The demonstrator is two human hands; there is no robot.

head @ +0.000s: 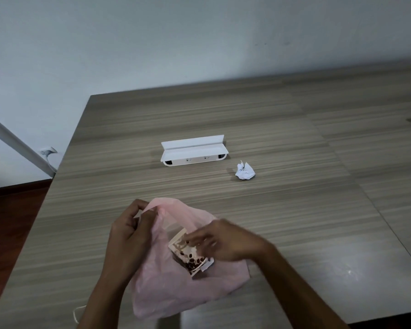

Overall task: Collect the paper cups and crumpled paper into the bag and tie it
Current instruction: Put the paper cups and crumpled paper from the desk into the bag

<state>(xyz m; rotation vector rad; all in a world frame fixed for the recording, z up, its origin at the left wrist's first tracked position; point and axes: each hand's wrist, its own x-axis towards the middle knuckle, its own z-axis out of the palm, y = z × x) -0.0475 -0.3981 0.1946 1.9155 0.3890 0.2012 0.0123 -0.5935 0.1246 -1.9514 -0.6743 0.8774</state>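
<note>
Two bare hands work at a thin pink plastic bag (176, 288) that lies on a wooden table (294, 210), close to the person. The left hand (131, 231) holds the far left edge of the bag's mouth: its fingers are curled and pinch the plastic near one handle, lifting it a little. The right hand (223, 241) is at the mouth of the bag, over a paper cup (190, 257) printed with dark coffee beans. This hand is blurred, so I cannot tell if its fingers grip the cup or only touch it; they look loosely bent above the cup's rim. The cup lies tilted on its side, partly inside the bag, just below the right fingers.

One ball of crumpled paper (245, 171), white, rests on the table well beyond the right hand, apart from the bag. Near it, further from both hands and a little to the left, stands a white plastic tray-like holder (195, 151). A piece of pale string (77, 314) lies at the near table edge, beside the left forearm.
</note>
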